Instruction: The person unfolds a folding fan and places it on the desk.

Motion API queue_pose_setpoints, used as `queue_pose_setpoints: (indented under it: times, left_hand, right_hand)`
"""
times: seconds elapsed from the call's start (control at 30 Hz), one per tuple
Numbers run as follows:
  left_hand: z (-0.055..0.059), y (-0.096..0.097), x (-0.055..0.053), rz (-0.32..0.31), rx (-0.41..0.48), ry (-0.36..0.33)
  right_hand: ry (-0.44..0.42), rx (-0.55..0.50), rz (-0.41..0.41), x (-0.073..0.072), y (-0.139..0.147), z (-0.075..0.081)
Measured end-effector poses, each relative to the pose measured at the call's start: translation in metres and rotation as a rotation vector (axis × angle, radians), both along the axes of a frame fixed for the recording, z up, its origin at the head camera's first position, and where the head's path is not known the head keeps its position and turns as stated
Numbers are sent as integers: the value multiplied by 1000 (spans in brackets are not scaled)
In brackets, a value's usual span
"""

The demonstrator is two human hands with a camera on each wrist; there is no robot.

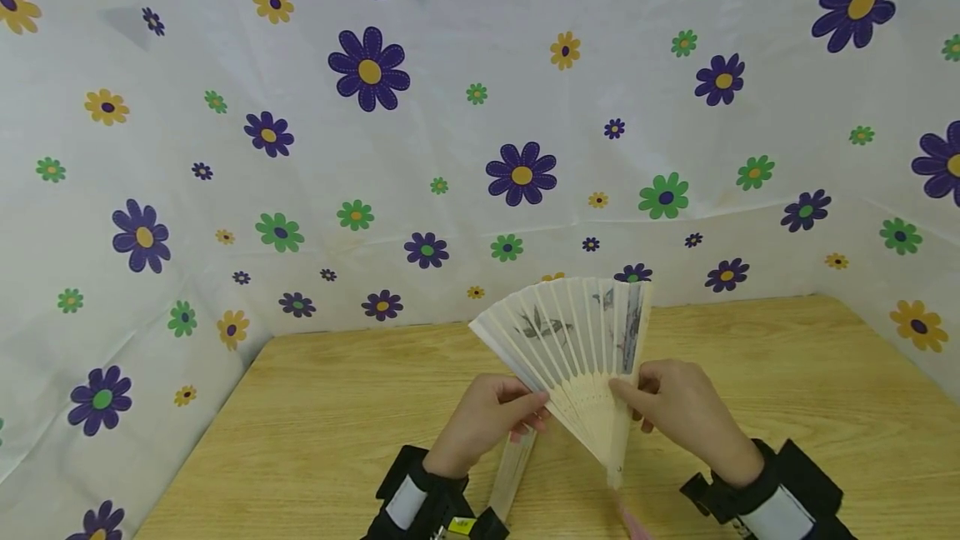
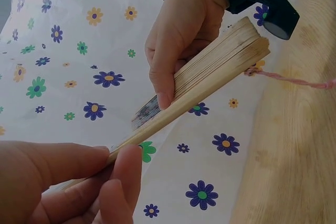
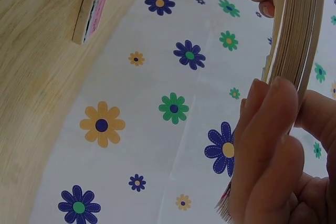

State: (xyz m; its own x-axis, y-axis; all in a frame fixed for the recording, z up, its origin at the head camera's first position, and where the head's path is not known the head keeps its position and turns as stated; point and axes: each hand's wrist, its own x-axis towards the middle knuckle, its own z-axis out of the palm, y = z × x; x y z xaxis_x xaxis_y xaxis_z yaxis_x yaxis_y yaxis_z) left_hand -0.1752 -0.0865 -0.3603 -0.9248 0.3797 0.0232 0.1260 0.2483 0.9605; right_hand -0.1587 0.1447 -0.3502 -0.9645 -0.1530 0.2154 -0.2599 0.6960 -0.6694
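A folding fan point(image 1: 577, 357) with pale ribs and a grey bird-and-leaf print is spread partway, held up over the table between both hands. My left hand point(image 1: 491, 415) pinches its left edge between thumb and fingers. On the other side, my right hand point(image 1: 678, 402) grips the right edge, thumb across the ribs. The ribs meet at the bottom, where a pink tassel point(image 1: 633, 519) hangs. In the left wrist view the fan's stacked ribs point(image 2: 210, 72) run between the two hands. The right wrist view shows the ribs point(image 3: 299, 30) edge-on.
A second, closed fan point(image 1: 513, 473) lies on the wooden table point(image 1: 360, 407) beneath my left hand; its pink-edged end point(image 3: 93, 9) shows in the right wrist view. A white flower-print cloth point(image 1: 442, 132) stands behind the table and along its sides.
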Motion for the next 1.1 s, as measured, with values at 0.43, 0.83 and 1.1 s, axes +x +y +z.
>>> queue_pose_setpoints:
  times: [0.43,0.83,1.1]
  left_hand:
    - [1,0,-1,15,42,-16]
    - [2,-1,-1,6,100,-34]
    - [4,0,0,19,108,-38]
  right_hand:
    - [8,-21,-31,-1,4,2]
    - [32,-9,-62,-2,8,5]
    - [24,-13,-77,-2,10,7]
